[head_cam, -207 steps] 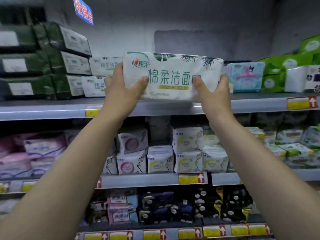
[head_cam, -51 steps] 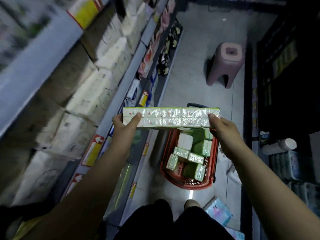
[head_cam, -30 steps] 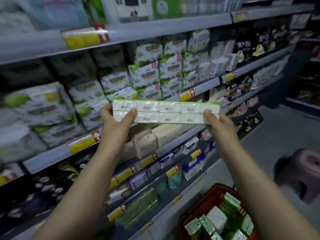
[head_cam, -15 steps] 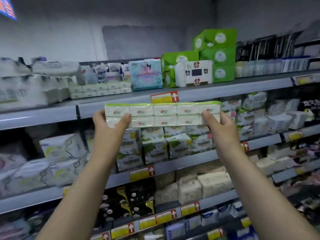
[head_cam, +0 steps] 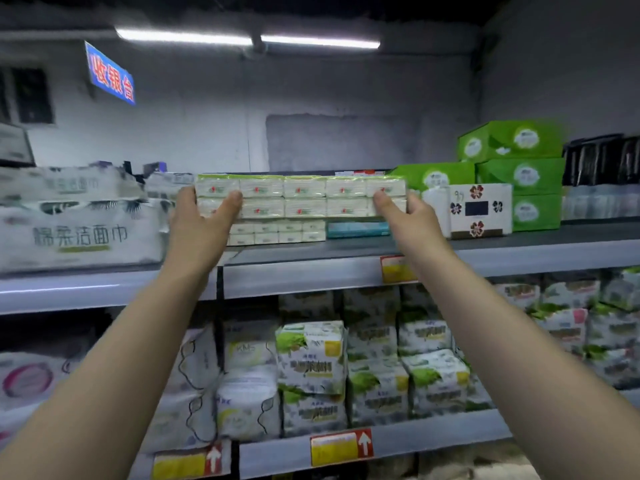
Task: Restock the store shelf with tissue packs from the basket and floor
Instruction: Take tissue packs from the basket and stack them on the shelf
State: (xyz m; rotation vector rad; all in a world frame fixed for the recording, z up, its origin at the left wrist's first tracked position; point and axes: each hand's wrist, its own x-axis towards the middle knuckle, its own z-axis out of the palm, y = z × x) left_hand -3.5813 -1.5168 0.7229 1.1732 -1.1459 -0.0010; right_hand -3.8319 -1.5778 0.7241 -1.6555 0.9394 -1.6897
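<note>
tissue pack [head_cam: 300, 196] | green-white, ten small packets | level above top shelf [head_cam: 519, 249] | possibly touching stacked pack [head_cam: 277, 232]

Partly hidden: teal pack [head_cam: 358, 229] (behind tissue pack [head_cam: 300, 195]).

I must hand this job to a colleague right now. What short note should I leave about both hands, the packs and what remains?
Left hand: grips the left end of the tissue multipack, thumb on its front.
Right hand: grips the right end likewise.
The multipack is level, in front of the top shelf, just above a similar pack lying there.
Done: multipack is at shelf height, not yet set down.
Left: set it down, probably on the similar pack, and release. Basket and floor are out of view.
</note>
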